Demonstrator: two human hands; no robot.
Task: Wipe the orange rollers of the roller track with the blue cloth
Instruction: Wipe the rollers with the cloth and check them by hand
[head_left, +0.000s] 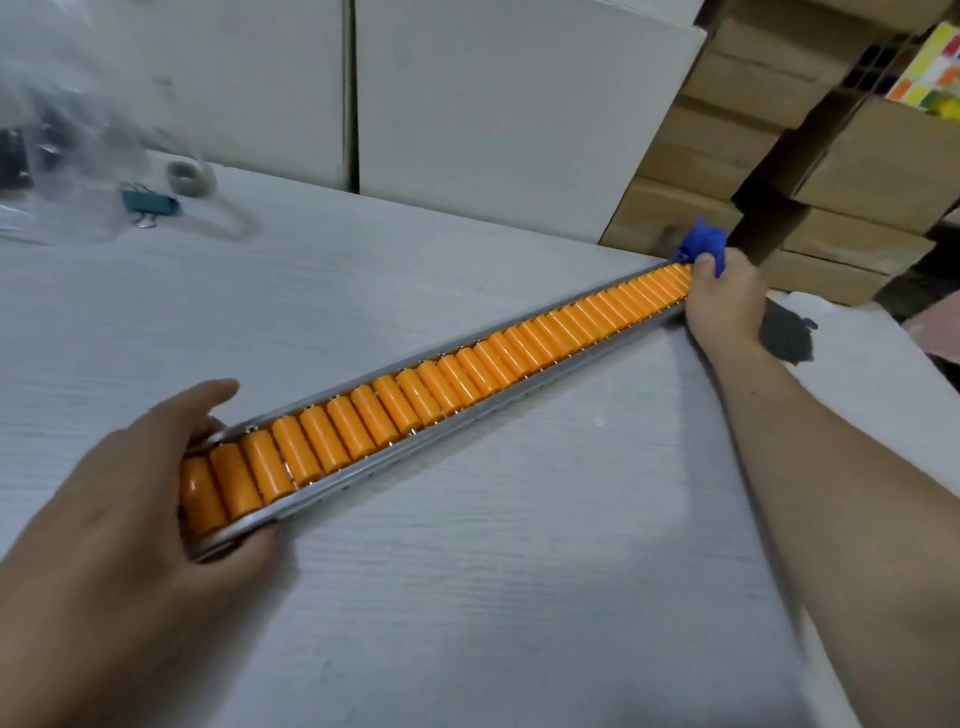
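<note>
While the left hand (119, 499) grips the near end of the roller track (519, 400) lying slantwise on the white table (467, 597), the right hand (724, 306) pinches the blue cloth (701, 247) — bunched against the farthest orange rollers (415, 397).

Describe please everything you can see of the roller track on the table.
The roller track is a long, narrow grey metal channel holding one row of glossy orange rollers, plastic by the look, set crosswise and close together. It lies flat on the white table, running diagonally from near left to far right. Small holes line its near side rail. The left hand holds its near end; the right hand grips a bunched blue cloth at its far end.
</note>
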